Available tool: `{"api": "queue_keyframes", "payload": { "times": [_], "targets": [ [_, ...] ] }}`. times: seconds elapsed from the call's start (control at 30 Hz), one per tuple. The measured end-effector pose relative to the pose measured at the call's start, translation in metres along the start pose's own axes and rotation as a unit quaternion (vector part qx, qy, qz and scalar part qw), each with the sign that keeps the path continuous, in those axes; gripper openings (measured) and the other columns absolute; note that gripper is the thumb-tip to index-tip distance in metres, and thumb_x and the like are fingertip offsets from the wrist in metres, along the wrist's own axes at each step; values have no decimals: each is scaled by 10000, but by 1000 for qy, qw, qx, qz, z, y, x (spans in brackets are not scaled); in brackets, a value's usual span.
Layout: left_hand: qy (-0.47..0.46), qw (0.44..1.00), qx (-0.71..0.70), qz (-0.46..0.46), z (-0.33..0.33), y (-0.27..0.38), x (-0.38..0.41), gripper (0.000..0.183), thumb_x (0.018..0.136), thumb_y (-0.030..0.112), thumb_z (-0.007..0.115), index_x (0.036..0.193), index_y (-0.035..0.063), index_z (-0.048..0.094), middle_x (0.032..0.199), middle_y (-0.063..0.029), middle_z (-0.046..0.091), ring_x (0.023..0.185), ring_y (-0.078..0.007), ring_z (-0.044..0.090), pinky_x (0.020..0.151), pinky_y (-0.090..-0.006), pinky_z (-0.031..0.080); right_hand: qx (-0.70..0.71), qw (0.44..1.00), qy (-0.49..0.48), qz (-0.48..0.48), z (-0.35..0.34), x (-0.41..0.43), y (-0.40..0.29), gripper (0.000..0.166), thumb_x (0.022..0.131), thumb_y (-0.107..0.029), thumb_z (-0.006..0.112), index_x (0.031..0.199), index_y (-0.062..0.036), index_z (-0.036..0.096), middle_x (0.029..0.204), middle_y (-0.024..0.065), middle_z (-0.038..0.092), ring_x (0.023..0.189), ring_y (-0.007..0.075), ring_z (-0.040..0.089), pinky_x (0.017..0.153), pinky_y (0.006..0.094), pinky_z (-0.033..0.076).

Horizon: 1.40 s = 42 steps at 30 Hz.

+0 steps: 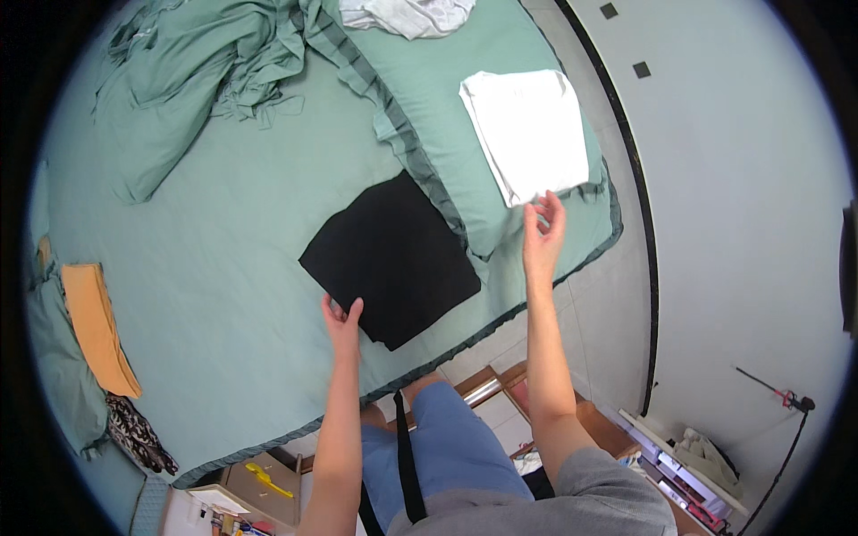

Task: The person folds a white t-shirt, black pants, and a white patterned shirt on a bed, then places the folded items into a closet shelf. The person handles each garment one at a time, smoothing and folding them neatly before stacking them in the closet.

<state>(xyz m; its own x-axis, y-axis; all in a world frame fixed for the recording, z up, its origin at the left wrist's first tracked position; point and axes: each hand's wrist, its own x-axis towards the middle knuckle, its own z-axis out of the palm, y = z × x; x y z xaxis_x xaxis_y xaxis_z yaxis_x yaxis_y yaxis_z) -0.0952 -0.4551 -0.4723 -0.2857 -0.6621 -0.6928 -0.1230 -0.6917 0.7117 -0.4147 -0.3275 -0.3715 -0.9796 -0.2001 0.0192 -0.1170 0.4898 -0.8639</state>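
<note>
A black folded garment (395, 261) lies flat on the green bed sheet (221, 268) in front of me. My left hand (343, 325) is at its lower left edge, thumb and fingers apart, the thumb against the cloth. Farther right, a white folded garment (533, 134) rests on a green pillow (429, 100) with a dark ruffled trim. My right hand (544, 234) is just below the white garment's near edge. Its fingers are curled and apart from the thumb, with nothing seen between them; whether the fingertips touch the fabric is hard to tell.
A crumpled green cover (194, 74) lies at the far left, and white cloth (409, 15) sits at the top. An orange folded cloth (100, 328) and a dark patterned cloth (137, 432) lie along the left side. A white wall (730, 201) stands to the right, beyond a tiled floor strip.
</note>
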Motion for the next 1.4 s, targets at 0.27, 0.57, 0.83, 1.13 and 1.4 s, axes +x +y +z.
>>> {"api": "queue_keyframes", "payload": {
  "times": [0.27,0.57,0.83,1.13,1.4],
  "targets": [
    [54,987,101,110,-26,10,-38,587,937,74,620,1457,71,348,1364,-136,501,1124,-187,548,993,-326,431,-51,946,-119,-297,146,111,-69,404,859,-114,633,1254,-43,587,1449,190,428,1287,352,455,1066,424,377],
    [35,980,136,139,-32,65,-63,549,949,103,600,1448,73,374,1392,-119,478,1154,-199,545,1002,-338,420,-232,893,-219,-318,244,221,-106,255,908,-213,522,962,-70,727,1141,156,662,1149,333,563,1107,519,295],
    [93,810,320,482,-3,197,-107,668,815,24,710,1410,52,407,1421,-157,446,1270,-313,483,1092,-444,333,234,781,-576,-67,-1,-67,-223,214,965,-84,522,956,39,697,939,118,700,896,188,644,892,346,480],
    [-169,930,140,294,-96,171,-224,237,838,-17,586,1064,6,652,996,-81,681,959,-163,624,885,-274,479,403,853,-321,90,-188,-224,-279,270,882,-211,609,776,35,641,974,108,614,880,191,590,797,295,466],
    [-232,890,184,346,-197,321,-377,180,887,97,602,1009,-19,665,892,-13,672,820,-89,585,748,-248,473,39,872,-482,-71,-291,-363,-329,100,864,-87,650,861,-4,705,898,21,650,793,87,570,711,219,422]
  ]
}}
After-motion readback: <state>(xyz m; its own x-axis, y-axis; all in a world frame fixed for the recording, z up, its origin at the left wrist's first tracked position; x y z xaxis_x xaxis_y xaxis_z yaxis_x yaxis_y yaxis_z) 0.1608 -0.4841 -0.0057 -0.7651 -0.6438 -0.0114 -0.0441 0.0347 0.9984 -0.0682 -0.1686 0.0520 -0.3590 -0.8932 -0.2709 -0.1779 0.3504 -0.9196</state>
